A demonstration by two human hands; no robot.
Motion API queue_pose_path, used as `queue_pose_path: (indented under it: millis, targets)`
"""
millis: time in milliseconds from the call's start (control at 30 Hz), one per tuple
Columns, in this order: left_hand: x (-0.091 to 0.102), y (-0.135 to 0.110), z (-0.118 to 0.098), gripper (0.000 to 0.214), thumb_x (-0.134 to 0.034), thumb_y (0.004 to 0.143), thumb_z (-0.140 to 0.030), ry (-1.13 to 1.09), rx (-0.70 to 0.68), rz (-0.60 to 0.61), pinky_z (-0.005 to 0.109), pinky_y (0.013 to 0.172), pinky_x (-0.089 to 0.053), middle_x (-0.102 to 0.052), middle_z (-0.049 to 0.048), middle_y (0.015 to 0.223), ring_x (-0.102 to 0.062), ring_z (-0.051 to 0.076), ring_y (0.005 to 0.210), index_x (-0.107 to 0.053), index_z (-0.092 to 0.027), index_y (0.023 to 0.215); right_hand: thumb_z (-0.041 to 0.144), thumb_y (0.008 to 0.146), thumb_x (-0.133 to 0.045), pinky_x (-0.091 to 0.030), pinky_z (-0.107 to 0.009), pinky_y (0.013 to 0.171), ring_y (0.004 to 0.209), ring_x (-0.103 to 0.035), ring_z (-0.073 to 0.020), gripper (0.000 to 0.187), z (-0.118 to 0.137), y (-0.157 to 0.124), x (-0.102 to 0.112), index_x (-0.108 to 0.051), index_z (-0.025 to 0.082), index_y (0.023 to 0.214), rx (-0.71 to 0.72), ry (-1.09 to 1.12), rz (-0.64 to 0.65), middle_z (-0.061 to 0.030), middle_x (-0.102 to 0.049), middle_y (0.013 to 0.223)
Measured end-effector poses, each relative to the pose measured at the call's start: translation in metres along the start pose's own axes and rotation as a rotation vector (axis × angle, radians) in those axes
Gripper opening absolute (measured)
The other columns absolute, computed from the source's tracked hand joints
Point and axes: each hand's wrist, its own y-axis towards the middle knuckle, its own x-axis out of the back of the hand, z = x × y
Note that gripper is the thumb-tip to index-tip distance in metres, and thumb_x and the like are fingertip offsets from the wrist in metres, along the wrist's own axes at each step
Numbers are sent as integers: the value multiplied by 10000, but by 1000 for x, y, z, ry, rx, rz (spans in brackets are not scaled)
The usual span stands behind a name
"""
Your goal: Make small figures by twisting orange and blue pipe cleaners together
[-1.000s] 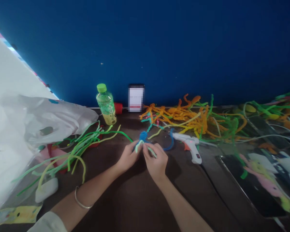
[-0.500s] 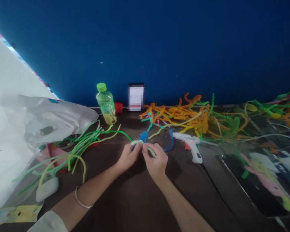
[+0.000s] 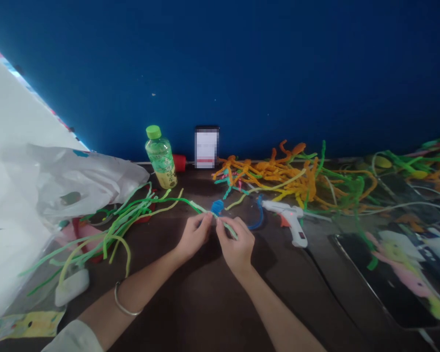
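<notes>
Between my two hands stretches a pale green pipe cleaner [image 3: 198, 208], its left end pointing up past my left fingers. My left hand [image 3: 197, 234] pinches it near the middle. My right hand [image 3: 237, 242] is closed on it just beside, and a length shows along the right fingers. Right behind the fingertips lies a coiled blue pipe cleaner piece [image 3: 217, 207]. A longer blue strand [image 3: 261, 215] curves beyond my right hand. Several green pipe cleaners [image 3: 121, 225] lie loosely to the left.
A white glue gun [image 3: 291, 222] lies right of my hands, its black cord running forward. Behind it spreads a heap of orange pipe cleaner figures [image 3: 271, 173]. A green-capped bottle [image 3: 162, 159], a propped phone [image 3: 207, 149], a plastic bag [image 3: 84, 178] and a dark tablet [image 3: 381, 283] surround the workspace.
The pale green strand's left end, bent close over my left fingers before, now sticks out straighter to the upper left. My left hand has shifted slightly; my right hand stays put.
</notes>
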Motion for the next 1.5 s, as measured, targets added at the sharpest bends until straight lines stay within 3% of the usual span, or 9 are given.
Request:
queue_pose_path:
  millis: [1167, 1500]
  targets:
    - [1, 1, 0, 492, -517, 714, -559, -39, 24, -51, 153, 316, -188, -243, -80, 414, -225, 13, 333, -321, -160, 503, 206, 769, -568, -476, -247, 586, 591, -578, -128, 75, 1, 1, 0, -623, 176, 728, -86, 21, 14, -17, -625, 647]
    - [0, 0, -2, 465, -477, 760, -529, -35, -9, -24, 164, 332, -194, -245, -79, 430, -227, 16, 350, -322, -162, 519, 189, 758, -578, -464, -236, 574, 568, -563, -113, 57, 1, -2, -1, -623, 169, 729, -79, 35, 0, -10, -617, 646]
